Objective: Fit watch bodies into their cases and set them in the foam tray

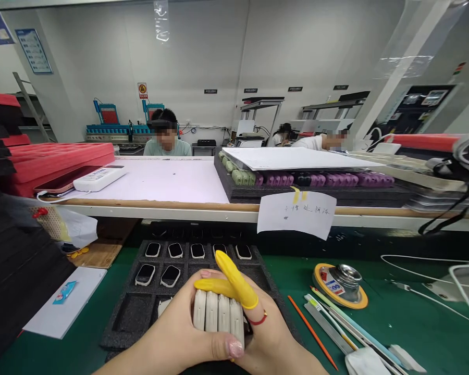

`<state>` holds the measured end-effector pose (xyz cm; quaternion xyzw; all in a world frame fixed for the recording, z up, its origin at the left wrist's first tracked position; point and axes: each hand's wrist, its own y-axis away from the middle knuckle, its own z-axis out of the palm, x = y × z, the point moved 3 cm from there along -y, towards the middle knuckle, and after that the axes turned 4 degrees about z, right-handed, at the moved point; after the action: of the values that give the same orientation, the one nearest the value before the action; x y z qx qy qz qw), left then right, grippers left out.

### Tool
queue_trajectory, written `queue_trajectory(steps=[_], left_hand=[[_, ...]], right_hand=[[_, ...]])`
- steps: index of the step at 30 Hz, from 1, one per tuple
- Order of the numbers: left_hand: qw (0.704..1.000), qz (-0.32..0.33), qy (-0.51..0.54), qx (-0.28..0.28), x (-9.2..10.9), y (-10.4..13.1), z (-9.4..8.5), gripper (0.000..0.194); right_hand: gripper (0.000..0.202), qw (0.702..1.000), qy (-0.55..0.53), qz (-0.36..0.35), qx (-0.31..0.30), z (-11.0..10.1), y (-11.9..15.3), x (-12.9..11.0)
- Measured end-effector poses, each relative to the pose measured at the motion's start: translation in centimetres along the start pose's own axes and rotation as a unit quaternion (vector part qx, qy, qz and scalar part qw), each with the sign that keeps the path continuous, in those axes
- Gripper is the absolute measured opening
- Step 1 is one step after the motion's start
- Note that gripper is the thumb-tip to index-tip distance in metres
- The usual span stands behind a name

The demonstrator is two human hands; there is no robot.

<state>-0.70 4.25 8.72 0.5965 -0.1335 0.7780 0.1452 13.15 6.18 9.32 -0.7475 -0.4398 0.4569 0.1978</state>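
Pressed together between my two hands is a row of several off-white smartwatch cases (218, 312), standing on edge side by side. My left hand (185, 320) wraps the left side, with its thumb along the near edge. Around the right side closes my right hand (268, 320), wearing yellow finger cots on two fingers that reach over the top. Below and behind the hands lies a black foam tray (119, 325) with square pockets. White watches with dark screens (170, 276) sit in its far pockets; part of the tray is hidden by my hands.
At right lie an orange stick (312, 333), a toothbrush (332, 317) and a yellow tape roll (361, 299) with a metal piece. A white shelf (172, 209) crosses ahead, holding a foam tray of green and purple cases (281, 179). A co-worker (167, 138) sits beyond.
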Motion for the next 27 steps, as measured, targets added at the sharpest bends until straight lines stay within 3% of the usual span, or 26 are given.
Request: queue_trajectory(steps=[4,8,11,13,15,17,20,23,25,27], left_hand=[[0.998,-0.022,-0.016,0.061,-0.5,-0.1,-0.2,0.07],[0.996,0.013,-0.049,0.07,-0.1,0.0,0.0,0.06],[0.994,0.047,-0.079,0.061,0.2,0.1,0.1,0.055],[0.99,0.059,-0.116,0.057,0.3,0.1,0.1,0.053],[0.982,0.081,-0.162,0.052,0.5,0.1,0.2,0.05],[0.971,0.113,-0.206,0.042,0.6,0.1,0.2,0.048],[0.944,0.191,-0.269,0.016,0.7,-0.1,0.1,0.049],[0.883,0.312,-0.349,-0.04,0.7,-0.2,-0.1,0.052],[0.843,0.357,-0.399,-0.062,0.5,-0.3,-0.3,0.059],[0.834,0.353,-0.421,-0.049,0.2,-0.2,-0.4,0.069]], right_hand=[[0.082,0.999,0.024,-0.031,-0.014,0.2,0.2,0.2],[0.104,0.999,-0.024,-0.025,-0.008,-0.6,1.1,0.4],[0.085,0.993,-0.087,0.068,0.027,-1.7,1.6,0.9],[0.065,0.973,-0.159,0.164,0.035,-2.2,1.6,1.5],[0.058,0.945,-0.216,0.245,-0.004,-2.2,1.2,1.9],[0.066,0.916,-0.254,0.305,-0.06,-1.8,0.8,2.1],[0.083,0.863,-0.342,0.355,-0.105,-0.7,0.3,1.7],[0.105,0.822,-0.427,0.367,-0.084,0.4,0.1,1.2],[0.116,0.83,-0.412,0.371,-0.057,0.7,0.3,1.1],[0.118,0.856,-0.357,0.372,-0.032,0.7,0.6,1.2]])
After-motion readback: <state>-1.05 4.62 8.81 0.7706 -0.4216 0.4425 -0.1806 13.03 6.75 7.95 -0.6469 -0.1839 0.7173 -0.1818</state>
